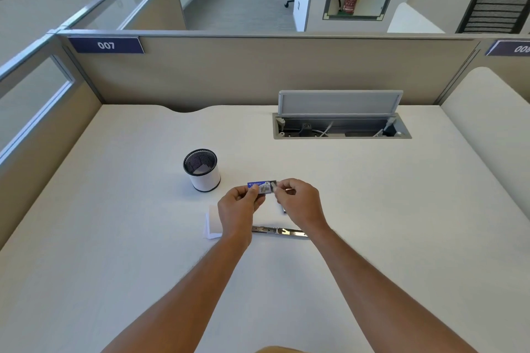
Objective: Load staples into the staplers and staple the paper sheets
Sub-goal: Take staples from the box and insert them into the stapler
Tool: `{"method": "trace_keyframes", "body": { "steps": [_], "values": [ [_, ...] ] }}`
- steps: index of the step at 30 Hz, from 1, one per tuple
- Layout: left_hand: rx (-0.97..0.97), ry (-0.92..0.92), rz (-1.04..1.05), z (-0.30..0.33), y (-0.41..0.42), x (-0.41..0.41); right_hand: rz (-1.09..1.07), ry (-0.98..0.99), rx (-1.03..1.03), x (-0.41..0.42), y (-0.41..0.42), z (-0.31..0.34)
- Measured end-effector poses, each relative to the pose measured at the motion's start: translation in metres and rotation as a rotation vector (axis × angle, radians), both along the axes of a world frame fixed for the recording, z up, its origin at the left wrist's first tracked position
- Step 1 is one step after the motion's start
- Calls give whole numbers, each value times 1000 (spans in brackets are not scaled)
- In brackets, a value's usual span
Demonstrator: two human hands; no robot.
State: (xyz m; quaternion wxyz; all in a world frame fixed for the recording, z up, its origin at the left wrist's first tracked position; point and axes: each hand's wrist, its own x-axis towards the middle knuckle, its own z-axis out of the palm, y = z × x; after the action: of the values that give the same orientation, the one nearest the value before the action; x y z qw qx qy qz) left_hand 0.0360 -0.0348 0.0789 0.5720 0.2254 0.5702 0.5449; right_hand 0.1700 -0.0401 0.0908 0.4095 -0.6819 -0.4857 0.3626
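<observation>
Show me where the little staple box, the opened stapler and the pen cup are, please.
staple box [258,186]: head view, on its blue printed face, held between both hands.
stapler [279,232]: head view, on the metal strip lying flat on the desk.
pen cup [204,179]: head view, on its white outer wall.

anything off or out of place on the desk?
Nothing spilled or damaged. The silver metal stapler lies opened flat on the white desk, fitting for loading. The left hand holds a small blue staple box; the right hand pinches at its open end. The grey cable hatch stands open.
</observation>
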Motion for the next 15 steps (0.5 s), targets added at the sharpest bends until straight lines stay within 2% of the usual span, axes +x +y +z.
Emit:
{"method": "trace_keyframes", "body": {
  "steps": [15],
  "values": [
    [11, -4, -1, -7, -3, 0, 124, -240, -133, 4, 12, 7]
  ]
}}
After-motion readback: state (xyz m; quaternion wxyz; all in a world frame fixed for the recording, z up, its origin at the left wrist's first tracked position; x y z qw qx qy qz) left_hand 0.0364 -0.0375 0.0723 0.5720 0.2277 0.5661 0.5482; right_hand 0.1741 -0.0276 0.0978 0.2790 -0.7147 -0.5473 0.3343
